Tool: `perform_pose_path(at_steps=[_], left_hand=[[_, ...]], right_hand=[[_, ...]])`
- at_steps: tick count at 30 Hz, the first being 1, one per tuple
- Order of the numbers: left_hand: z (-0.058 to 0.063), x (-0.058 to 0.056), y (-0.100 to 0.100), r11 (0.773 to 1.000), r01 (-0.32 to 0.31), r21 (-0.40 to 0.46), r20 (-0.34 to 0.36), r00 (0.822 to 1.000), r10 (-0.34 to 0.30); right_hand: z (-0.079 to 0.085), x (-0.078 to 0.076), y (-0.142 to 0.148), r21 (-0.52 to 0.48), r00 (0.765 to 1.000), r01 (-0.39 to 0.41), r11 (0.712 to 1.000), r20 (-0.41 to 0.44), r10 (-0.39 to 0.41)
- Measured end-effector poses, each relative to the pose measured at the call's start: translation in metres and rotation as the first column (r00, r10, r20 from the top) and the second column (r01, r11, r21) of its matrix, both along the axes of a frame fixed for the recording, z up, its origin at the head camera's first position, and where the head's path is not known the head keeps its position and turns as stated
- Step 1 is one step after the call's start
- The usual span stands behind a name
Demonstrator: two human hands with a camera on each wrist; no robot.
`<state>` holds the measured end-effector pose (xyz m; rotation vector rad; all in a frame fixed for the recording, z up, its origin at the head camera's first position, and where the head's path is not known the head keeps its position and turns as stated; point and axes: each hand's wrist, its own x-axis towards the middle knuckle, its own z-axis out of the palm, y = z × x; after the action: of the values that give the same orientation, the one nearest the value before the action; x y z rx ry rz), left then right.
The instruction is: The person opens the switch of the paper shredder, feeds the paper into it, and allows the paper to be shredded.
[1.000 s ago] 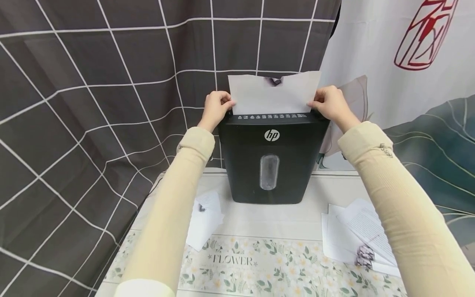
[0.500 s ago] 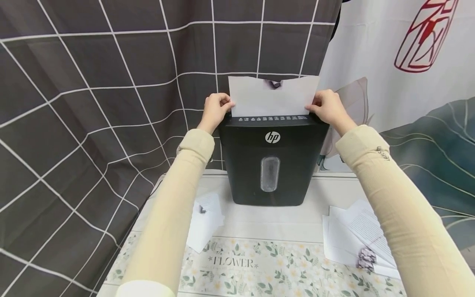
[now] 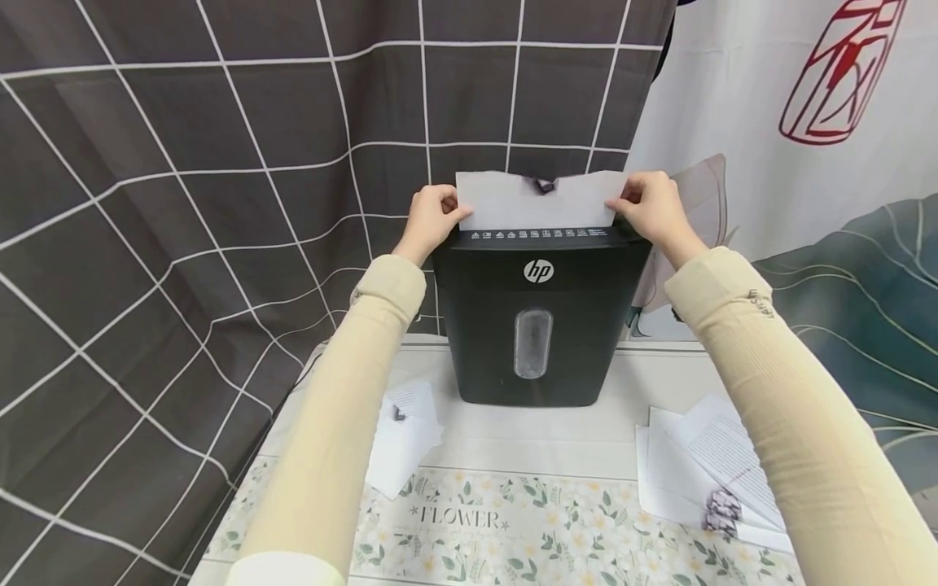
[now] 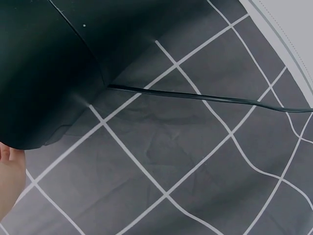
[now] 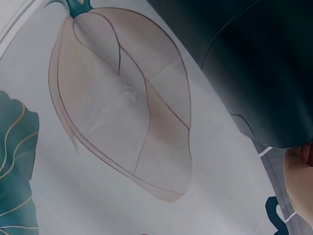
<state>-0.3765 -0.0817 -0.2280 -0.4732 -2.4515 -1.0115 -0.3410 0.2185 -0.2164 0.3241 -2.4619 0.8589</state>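
Note:
A white sheet of paper [image 3: 506,203] stands upright in the top slot of a black HP paper shredder [image 3: 484,325]. A dark, torn notch marks the middle of its upper edge, and its lower part is hidden inside the machine. At the sheet's left edge my left hand [image 3: 430,218] pinches it between thumb and fingers, just over the shredder's top. The right edge is pinched the same way by my right hand [image 3: 655,210]. Both wrist views show mostly the shredder's side [image 4: 44,73], with part of the left hand [image 4: 10,178] and right hand [image 5: 299,178] at its end.
Printed sheets [image 3: 405,427] lie on the table [image 3: 542,439] to the left. More papers [image 3: 677,464] with a crumpled purplish piece [image 3: 723,511] lie at right. A black cord [image 4: 195,96] runs from the shredder. A gridded dark curtain [image 3: 293,106] hangs behind.
The paper has sunk lower into the shredder, so less of it stands above the slot. Both hands have stayed at its edges, near the same height.

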Motion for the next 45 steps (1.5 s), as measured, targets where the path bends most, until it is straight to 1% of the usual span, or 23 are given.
perform_pose_path(at_steps=[4, 7, 11, 13, 16, 20, 26, 30, 34, 38, 45], left_hand=[[0.001, 0.001, 0.002, 1.000, 0.018, 0.024, 0.014, 1.000, -0.018], [0.001, 0.001, 0.003, 0.999, 0.019, 0.035, 0.021, 1.000, -0.020], [0.002, 0.002, 0.005, 0.998, 0.026, 0.056, 0.010, 1.000, -0.026], [0.002, 0.001, 0.006, 0.997, 0.038, 0.072, -0.002, 0.999, -0.038], [0.002, 0.001, 0.007, 0.995, 0.060, 0.086, -0.007, 0.998, -0.060], [0.000, 0.001, 0.009, 0.994, 0.071, 0.087, 0.004, 0.997, -0.071], [0.000, 0.003, 0.010, 0.992, 0.086, 0.089, 0.037, 0.995, -0.090], [0.001, 0.004, 0.010, 0.991, 0.093, 0.091, 0.039, 0.995, -0.097], [0.000, 0.004, 0.009, 0.992, 0.097, 0.084, 0.045, 0.994, -0.101], [-0.002, 0.004, 0.008, 0.992, 0.099, 0.079, 0.045, 0.994, -0.102], [-0.001, 0.003, 0.008, 0.989, 0.116, 0.088, 0.026, 0.993, -0.119]], right_hand=[[0.001, 0.000, -0.001, -0.021, 1.000, -0.002, 1.000, -0.017, 0.001], [0.001, 0.000, -0.002, -0.041, 1.000, -0.006, 0.999, -0.018, 0.006], [0.001, 0.001, -0.003, -0.060, 1.000, -0.011, 0.998, -0.011, 0.010], [0.001, 0.001, -0.003, -0.059, 1.000, -0.012, 0.998, -0.008, 0.012], [-0.001, 0.002, -0.004, -0.047, 1.000, -0.011, 0.999, 0.018, 0.012], [-0.004, 0.002, -0.005, -0.021, 0.999, -0.019, 1.000, 0.046, 0.020], [-0.006, 0.000, -0.007, -0.030, 0.999, -0.033, 0.999, 0.010, 0.033], [-0.002, 0.000, -0.010, -0.051, 0.998, -0.063, 0.997, -0.005, 0.063], [-0.001, 0.002, -0.013, -0.062, 0.997, -0.083, 0.995, 0.001, 0.083], [-0.002, 0.002, -0.015, -0.074, 0.996, -0.086, 0.994, 0.002, 0.087], [-0.002, 0.003, -0.017, -0.077, 0.997, -0.081, 0.994, 0.011, 0.082]])
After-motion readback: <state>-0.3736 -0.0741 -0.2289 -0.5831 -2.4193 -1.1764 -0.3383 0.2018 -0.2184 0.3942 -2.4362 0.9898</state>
